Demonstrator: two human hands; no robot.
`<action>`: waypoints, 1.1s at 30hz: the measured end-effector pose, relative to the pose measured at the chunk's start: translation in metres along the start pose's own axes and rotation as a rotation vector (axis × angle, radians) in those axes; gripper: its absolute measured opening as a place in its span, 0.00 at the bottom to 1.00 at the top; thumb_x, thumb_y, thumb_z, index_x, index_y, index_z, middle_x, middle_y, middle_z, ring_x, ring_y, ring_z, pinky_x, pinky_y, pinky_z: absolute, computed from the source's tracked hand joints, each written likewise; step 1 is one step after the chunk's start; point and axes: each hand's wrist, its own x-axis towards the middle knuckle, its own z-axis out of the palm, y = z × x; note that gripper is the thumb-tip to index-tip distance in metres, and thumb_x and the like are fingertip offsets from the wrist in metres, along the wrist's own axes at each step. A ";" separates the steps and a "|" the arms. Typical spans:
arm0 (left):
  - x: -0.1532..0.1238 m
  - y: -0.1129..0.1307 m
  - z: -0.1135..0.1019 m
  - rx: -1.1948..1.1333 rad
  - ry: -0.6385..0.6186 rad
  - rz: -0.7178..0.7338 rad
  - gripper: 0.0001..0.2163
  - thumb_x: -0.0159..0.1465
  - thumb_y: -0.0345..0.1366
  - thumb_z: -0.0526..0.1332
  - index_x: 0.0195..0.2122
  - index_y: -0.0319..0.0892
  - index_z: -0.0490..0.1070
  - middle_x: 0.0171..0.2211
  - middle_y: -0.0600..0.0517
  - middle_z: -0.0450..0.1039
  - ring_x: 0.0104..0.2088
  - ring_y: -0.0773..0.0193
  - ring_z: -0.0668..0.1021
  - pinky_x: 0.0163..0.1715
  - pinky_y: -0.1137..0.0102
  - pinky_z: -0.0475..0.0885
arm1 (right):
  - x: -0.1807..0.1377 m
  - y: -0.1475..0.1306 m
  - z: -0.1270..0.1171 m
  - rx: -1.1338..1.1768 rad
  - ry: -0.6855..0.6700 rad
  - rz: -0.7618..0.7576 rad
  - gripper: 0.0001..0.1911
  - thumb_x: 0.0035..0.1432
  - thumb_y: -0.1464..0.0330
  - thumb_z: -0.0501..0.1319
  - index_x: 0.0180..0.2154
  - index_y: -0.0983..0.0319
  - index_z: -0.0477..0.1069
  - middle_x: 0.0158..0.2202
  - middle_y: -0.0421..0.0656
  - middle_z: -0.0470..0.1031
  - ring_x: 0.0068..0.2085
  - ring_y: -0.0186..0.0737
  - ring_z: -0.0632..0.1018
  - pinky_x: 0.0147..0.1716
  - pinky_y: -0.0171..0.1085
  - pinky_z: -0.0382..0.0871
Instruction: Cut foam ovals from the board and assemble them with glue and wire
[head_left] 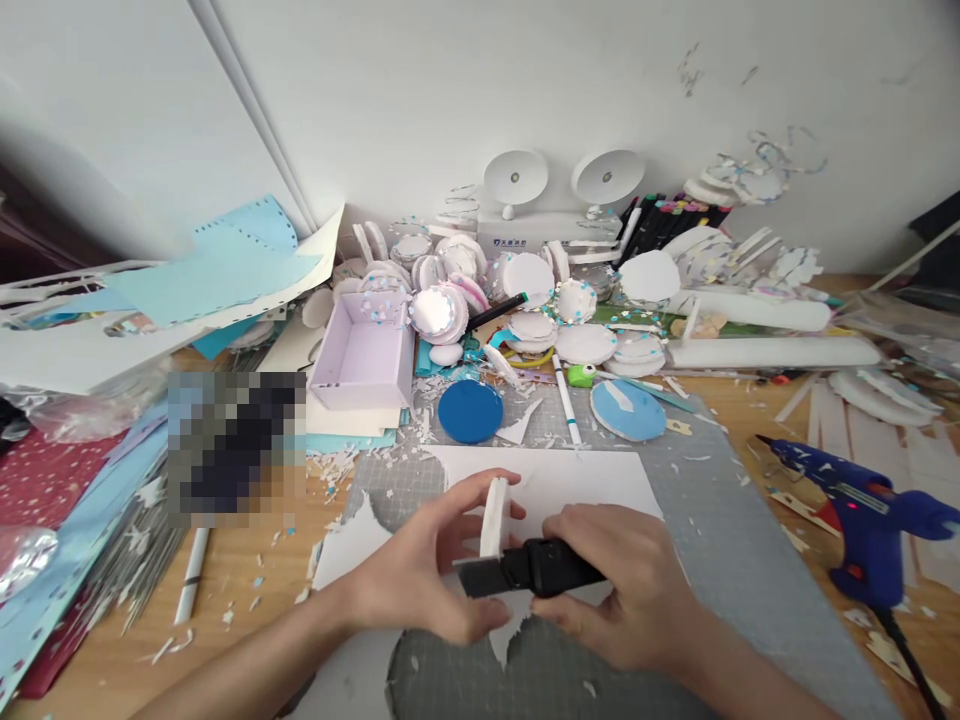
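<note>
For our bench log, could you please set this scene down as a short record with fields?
Left grip: holds white piece, edge toward camera
Right grip: closed around black tool, apparently a knife
Contact: tool overlaps piece in view; touching unclear
Underneath: paper on gray mat
Beyond paper: dark blue disc, light blue disc
Right of mat: glue gun
</note>
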 end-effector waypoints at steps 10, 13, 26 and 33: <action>0.001 0.006 0.002 -0.078 -0.095 -0.015 0.39 0.43 0.24 0.63 0.58 0.48 0.58 0.49 0.48 0.69 0.47 0.52 0.74 0.48 0.57 0.68 | -0.001 0.003 -0.001 0.019 0.024 0.015 0.22 0.61 0.50 0.54 0.34 0.62 0.70 0.25 0.43 0.77 0.24 0.39 0.76 0.24 0.36 0.63; 0.000 0.004 0.004 -0.052 -0.080 -0.022 0.41 0.42 0.22 0.63 0.59 0.48 0.57 0.50 0.48 0.69 0.49 0.51 0.73 0.50 0.56 0.67 | -0.002 -0.001 0.001 0.030 0.030 0.000 0.21 0.61 0.50 0.54 0.35 0.62 0.71 0.26 0.45 0.78 0.24 0.40 0.77 0.24 0.37 0.64; -0.001 0.008 -0.002 -0.199 -0.057 0.084 0.39 0.49 0.24 0.68 0.60 0.53 0.53 0.58 0.45 0.62 0.55 0.52 0.71 0.51 0.59 0.67 | -0.004 0.024 -0.002 -0.058 0.128 0.160 0.18 0.61 0.52 0.56 0.32 0.61 0.70 0.24 0.43 0.77 0.24 0.39 0.77 0.23 0.34 0.65; 0.000 0.014 0.000 -0.358 -0.143 -0.010 0.40 0.48 0.27 0.70 0.60 0.54 0.55 0.55 0.49 0.64 0.47 0.58 0.75 0.43 0.67 0.70 | -0.003 0.008 0.003 0.080 0.066 0.108 0.17 0.57 0.52 0.59 0.33 0.60 0.70 0.25 0.43 0.78 0.25 0.40 0.77 0.25 0.35 0.67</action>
